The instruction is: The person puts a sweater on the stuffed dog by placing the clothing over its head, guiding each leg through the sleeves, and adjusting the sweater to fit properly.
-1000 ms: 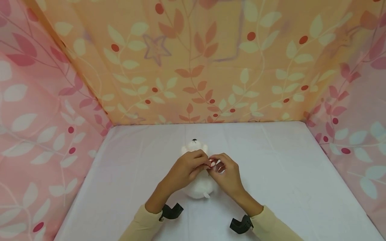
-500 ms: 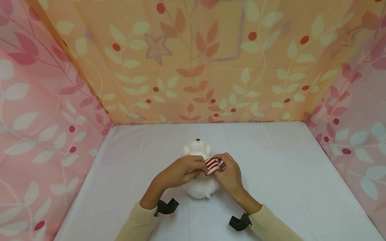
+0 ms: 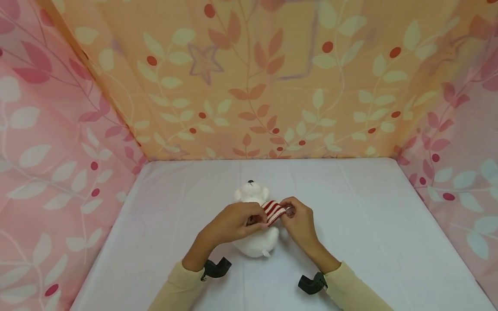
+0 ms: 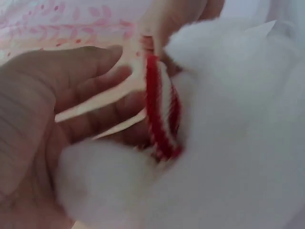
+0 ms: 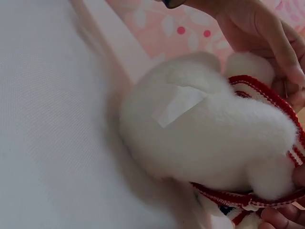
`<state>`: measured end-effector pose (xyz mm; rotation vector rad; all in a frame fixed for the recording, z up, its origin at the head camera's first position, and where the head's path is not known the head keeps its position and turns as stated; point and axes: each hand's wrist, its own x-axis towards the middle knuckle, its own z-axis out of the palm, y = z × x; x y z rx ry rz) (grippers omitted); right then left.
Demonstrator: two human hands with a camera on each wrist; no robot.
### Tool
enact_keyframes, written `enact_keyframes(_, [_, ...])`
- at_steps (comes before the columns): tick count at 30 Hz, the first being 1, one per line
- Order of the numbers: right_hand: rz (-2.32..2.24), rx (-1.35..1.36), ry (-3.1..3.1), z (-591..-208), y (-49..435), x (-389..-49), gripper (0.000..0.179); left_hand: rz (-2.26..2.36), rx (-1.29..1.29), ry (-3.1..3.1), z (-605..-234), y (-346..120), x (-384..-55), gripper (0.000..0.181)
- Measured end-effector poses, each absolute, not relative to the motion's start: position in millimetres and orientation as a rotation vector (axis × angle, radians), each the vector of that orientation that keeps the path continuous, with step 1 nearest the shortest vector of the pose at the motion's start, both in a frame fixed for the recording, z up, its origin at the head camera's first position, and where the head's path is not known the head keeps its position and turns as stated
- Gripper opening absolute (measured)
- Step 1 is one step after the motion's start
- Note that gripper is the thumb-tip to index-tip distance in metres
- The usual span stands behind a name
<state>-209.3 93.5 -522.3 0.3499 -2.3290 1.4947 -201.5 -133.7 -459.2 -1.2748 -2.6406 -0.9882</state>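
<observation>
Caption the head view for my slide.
Right hand pinches a striped knit garment on a white plush toy, left hand close by.

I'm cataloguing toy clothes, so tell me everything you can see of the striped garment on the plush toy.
The striped garment looks knitted, with red and white bands and a red edge. It sits partly round the white plush toy, its edge standing away from the plush like an open loop. The right hand pinches one corner; the left hand is at the opposite side, though whether it grips there is unclear. Part is hidden.
</observation>
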Motion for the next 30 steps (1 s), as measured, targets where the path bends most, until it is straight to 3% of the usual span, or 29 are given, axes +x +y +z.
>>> enact_keyframes(4, [1.491, 0.436, -2.307, -517.9, 93.6, -208.5, 0.024, -0.828, -1.009, -2.703, -461.7, -118.0, -199.1, 0.043])
enact_keyframes(7, [1.480, 0.510, -2.268, -514.8, 92.9, -207.6, 0.026, -0.702, -0.842, -2.713, -465.9, -105.9, -199.4, 0.050])
enact_keyframes(15, [1.473, 0.598, -2.222, -506.8, 87.5, -199.1, 0.028, -0.549, -0.714, -2.679, -471.4, -97.0, -199.5, 0.047])
enact_keyframes(22, [1.514, 0.755, -2.168, -500.3, 84.7, -190.6, 0.025, -0.626, -0.626, -2.667, -474.8, -95.8, -200.8, 0.034])
enact_keyframes(30, [1.449, 0.950, -2.072, -499.7, 78.2, -184.2, 0.033, -0.597, -0.538, -2.575, -484.3, -94.8, -203.9, 0.027])
